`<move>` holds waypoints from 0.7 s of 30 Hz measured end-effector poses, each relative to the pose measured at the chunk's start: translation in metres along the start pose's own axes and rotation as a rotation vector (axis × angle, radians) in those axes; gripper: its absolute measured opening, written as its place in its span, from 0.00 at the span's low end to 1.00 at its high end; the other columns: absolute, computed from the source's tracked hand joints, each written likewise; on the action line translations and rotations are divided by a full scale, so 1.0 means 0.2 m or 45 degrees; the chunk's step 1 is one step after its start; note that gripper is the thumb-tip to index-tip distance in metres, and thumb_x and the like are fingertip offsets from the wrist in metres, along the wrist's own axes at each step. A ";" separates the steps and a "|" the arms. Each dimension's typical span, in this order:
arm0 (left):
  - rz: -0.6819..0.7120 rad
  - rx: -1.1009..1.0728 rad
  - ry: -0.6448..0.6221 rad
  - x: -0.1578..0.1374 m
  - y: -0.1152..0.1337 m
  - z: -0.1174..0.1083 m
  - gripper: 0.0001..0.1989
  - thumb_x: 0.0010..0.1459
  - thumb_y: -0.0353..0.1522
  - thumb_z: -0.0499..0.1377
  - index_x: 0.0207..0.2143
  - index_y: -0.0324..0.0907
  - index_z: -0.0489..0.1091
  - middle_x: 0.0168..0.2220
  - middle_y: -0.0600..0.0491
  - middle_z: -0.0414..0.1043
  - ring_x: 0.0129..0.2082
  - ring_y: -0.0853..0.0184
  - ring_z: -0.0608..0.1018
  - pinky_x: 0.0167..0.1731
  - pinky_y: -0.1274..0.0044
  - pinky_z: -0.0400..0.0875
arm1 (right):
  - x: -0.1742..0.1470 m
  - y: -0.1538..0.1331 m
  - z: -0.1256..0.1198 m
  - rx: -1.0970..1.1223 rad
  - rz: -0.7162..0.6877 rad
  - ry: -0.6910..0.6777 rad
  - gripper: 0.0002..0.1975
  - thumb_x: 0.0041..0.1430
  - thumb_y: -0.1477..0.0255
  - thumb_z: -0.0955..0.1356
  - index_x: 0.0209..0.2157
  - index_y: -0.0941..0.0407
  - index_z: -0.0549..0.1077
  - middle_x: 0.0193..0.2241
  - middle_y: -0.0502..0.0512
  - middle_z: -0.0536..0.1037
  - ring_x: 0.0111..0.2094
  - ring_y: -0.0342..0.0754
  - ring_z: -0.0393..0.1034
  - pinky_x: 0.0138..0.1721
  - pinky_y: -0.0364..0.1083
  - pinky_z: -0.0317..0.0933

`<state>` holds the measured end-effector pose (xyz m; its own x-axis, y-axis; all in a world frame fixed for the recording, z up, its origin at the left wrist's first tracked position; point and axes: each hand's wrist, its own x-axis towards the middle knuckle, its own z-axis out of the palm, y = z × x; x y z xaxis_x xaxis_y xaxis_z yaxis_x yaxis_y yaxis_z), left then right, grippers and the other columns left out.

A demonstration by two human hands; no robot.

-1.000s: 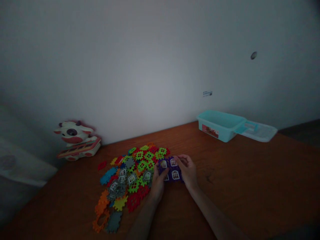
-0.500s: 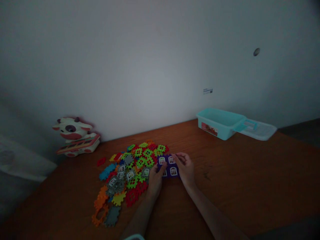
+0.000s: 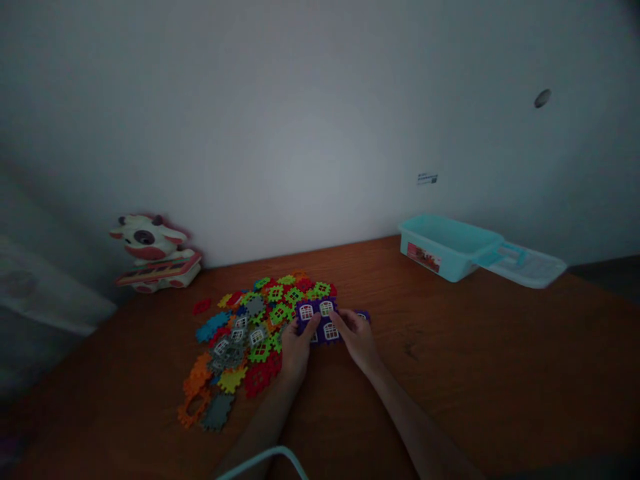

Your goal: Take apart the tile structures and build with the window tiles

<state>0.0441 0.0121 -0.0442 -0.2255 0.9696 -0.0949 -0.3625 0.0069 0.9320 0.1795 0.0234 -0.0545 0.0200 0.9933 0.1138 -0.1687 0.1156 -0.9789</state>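
Both hands grip a purple panel of toothed building pieces (image 3: pixel 318 319) with white arched windows. My left hand (image 3: pixel 296 352) closes on its lower left part, thumb lying across the front. At its right side, my right hand (image 3: pixel 361 343) pinches the panel with the thumb on its face. Part of another purple window piece (image 3: pixel 365 315) shows beyond the right fingers; whether it is joined to the panel or held, I cannot tell. Just left of the hands spreads a pile of toothed pieces, with green (image 3: pixel 280 313), grey (image 3: pixel 219 411) and red (image 3: pixel 256 380) ones among them.
A turquoise box (image 3: pixel 455 261) stands at the back right of the wooden table (image 3: pixel 465 373), its clear lid (image 3: pixel 535 268) leaning out to the right. A cow-shaped toy keyboard (image 3: pixel 155 257) sits at the back left against the wall. A pale curved band (image 3: pixel 270 453) crosses the bottom foreground.
My hands and the purple panel have shifted slightly left. A purple window piece now shows beyond the right hand. The whole view has tilted a little.
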 end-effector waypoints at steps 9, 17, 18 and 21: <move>0.004 -0.065 -0.075 0.02 0.01 -0.01 0.21 0.43 0.41 0.73 0.36 0.37 0.77 0.33 0.48 0.82 0.29 0.61 0.82 0.34 0.72 0.78 | -0.02 -0.02 -0.02 -0.175 -0.067 -0.178 0.18 0.56 0.53 0.71 0.36 0.54 0.78 0.32 0.52 0.80 0.34 0.51 0.74 0.36 0.47 0.68; -0.105 -0.006 -0.137 0.05 0.01 -0.03 0.23 0.39 0.44 0.74 0.32 0.37 0.78 0.30 0.48 0.82 0.28 0.59 0.82 0.32 0.72 0.78 | -0.03 -0.06 -0.03 -0.284 -0.144 -0.152 0.17 0.54 0.53 0.71 0.29 0.53 0.76 0.26 0.49 0.77 0.29 0.50 0.70 0.32 0.45 0.66; -0.085 0.027 -0.119 0.05 0.01 -0.03 0.23 0.39 0.45 0.74 0.32 0.37 0.78 0.29 0.48 0.82 0.27 0.60 0.82 0.31 0.72 0.77 | -0.03 -0.05 -0.02 -0.319 -0.172 -0.145 0.17 0.55 0.53 0.71 0.28 0.53 0.76 0.25 0.49 0.76 0.29 0.49 0.69 0.32 0.45 0.65; 0.009 0.075 -0.066 0.05 0.02 -0.05 0.24 0.40 0.46 0.73 0.32 0.36 0.78 0.29 0.48 0.82 0.27 0.61 0.81 0.30 0.73 0.77 | -0.05 -0.04 0.00 -0.461 -0.256 -0.081 0.16 0.57 0.54 0.70 0.27 0.53 0.75 0.23 0.49 0.74 0.27 0.49 0.68 0.30 0.44 0.62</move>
<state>0.0321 0.0200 -0.0446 -0.1805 0.9810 -0.0713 -0.3065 0.0128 0.9518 0.1815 0.0132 -0.0480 -0.0458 0.9503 0.3078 0.1899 0.3108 -0.9313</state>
